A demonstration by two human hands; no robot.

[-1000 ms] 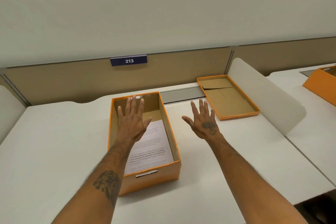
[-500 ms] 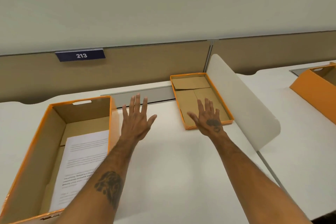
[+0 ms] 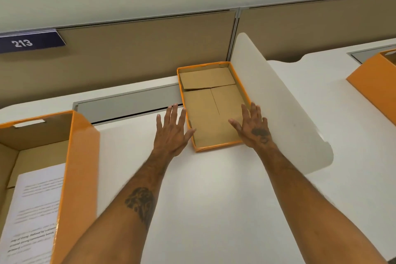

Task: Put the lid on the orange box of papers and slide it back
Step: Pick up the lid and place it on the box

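The orange lid (image 3: 210, 113) lies upside down on the white desk, its brown cardboard inside facing up, against the white divider. My left hand (image 3: 172, 133) hovers open at the lid's left rim, thumb at the rim. My right hand (image 3: 254, 128) is open over the lid's near right corner, fingers spread. Neither hand holds anything. The open orange box (image 3: 79, 156) stands at the left edge, with printed papers (image 3: 36, 206) lying flat inside it.
A curved white divider (image 3: 276, 100) rises right of the lid. A second orange box (image 3: 377, 83) sits on the neighbouring desk at far right. A grey cable hatch (image 3: 128, 103) runs along the desk's back edge under the tan partition with the sign 213 (image 3: 23, 43).
Both hands have moved away from the box toward the lid and now flank it. The view has swung right, so the box has slid to the left edge.
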